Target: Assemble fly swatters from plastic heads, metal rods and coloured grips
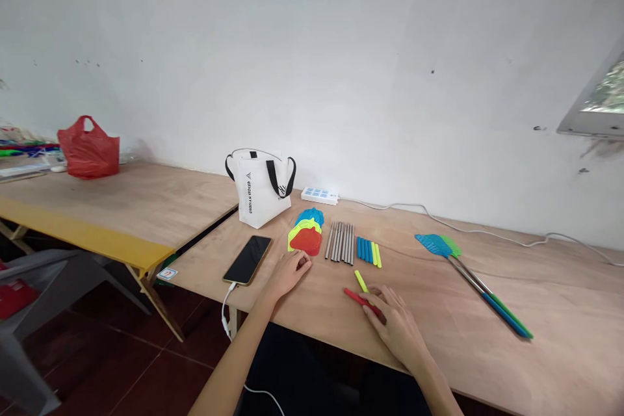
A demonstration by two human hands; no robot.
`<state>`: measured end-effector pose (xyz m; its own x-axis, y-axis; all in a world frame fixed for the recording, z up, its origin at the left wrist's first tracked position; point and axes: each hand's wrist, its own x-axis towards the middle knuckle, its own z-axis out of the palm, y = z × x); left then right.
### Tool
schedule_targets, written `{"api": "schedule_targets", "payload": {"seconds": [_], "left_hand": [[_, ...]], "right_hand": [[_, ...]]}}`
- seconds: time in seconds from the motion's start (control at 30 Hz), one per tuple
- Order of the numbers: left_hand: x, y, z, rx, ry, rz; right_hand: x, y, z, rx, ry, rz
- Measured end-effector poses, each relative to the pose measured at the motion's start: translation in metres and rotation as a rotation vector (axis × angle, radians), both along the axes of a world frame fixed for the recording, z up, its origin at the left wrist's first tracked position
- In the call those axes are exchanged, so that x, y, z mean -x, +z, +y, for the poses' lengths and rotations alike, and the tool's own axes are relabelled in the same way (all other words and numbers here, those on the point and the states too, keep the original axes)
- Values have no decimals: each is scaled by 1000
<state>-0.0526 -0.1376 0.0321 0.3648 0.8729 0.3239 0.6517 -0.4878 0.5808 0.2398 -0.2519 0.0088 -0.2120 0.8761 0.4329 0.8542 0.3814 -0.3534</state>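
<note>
- A light-brown plywood tabletop (560,286) stands against a white wall (341,65), above dark-red floor tiles (121,344).
- The right hand (394,323) pinches a slim red tube (351,295) near the front edge; its hold on the adjoining bright-yellow tube (361,281) cannot be told.
- The left hand (290,271), loosely curled and empty, lies beside a red mesh swatter head (306,241).

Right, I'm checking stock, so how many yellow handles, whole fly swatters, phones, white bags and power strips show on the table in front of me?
Yellow handles: 3, one at the right hand
Whole fly swatters: 2
Phone: 1
White bag: 1
Power strip: 1
Total: 8
</note>
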Motion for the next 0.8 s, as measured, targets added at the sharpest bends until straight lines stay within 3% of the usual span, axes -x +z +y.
{"api": "schedule_targets", "payload": {"seconds": [0.27, 0.53, 0.8], "left_hand": [[-5, 10, -9, 78, -17, -21], [-37, 15, -36, 78, -86, 89], [-66, -3, -6, -41, -19, 287]], "right_hand": [[-3, -7, 8, -14, -128, 18], [-30, -7, 12, 14, -154, 109], [-26, -5, 7, -25, -144, 21]]}}
